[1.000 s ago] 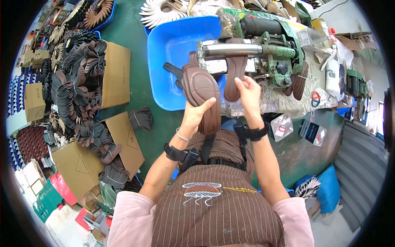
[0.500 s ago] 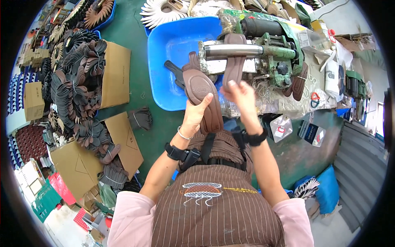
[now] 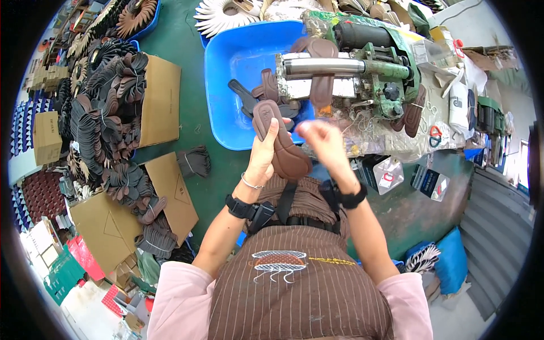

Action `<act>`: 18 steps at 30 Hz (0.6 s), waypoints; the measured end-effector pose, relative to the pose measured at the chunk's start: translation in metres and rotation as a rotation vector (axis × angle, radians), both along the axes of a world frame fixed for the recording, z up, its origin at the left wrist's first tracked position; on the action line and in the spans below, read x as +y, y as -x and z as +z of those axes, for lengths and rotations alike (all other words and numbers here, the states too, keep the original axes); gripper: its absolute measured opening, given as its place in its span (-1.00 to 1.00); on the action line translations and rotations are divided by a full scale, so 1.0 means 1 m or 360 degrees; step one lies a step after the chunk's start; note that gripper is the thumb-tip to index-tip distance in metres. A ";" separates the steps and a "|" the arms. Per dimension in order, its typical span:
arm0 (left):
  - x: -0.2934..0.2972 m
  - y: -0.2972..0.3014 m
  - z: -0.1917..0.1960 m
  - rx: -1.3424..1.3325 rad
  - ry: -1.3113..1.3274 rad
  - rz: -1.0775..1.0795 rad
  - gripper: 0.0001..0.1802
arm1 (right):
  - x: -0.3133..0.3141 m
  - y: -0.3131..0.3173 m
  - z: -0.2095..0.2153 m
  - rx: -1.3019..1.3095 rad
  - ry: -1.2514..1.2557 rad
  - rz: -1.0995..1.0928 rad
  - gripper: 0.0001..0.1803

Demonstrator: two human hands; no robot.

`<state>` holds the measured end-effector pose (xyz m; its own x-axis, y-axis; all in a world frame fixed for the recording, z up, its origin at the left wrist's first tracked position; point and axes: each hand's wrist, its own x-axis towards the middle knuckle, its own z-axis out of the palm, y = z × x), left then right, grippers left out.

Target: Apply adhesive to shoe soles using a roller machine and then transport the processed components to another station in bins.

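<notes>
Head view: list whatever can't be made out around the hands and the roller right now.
- Head view: most fingers of the left hand, hidden behind the brown insole it holds.
- Head view: fingertips of the right hand, too blurred to tell whether they touch anything.
- Head view: middle of the second insole, covered by the metal roller.
- Head view: right part of the blue tub, behind the green machine.

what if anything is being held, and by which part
The left hand holds a brown insole by its far half, thumb on top. The right hand is blurred; whether it holds anything cannot be told.
</notes>
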<state>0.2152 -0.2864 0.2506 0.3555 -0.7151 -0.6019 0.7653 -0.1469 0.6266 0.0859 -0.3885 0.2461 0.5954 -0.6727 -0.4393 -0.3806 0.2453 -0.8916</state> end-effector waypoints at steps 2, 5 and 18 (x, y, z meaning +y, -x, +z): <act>-0.001 0.000 -0.006 -0.0044 0.0058 0.0081 -0.46 | 0.030 -0.001 0.010 -0.0190 0.0009 0.0098 -0.68; 0.002 -0.005 -0.002 0.0181 0.0339 0.0157 -0.27 | 0.020 0.009 0.029 -0.0106 -0.0015 0.0250 -0.73; 0.010 0.002 0.058 0.0278 0.0328 -0.0879 -0.51 | 0.010 -0.005 0.087 0.0064 0.1241 -0.0076 -0.33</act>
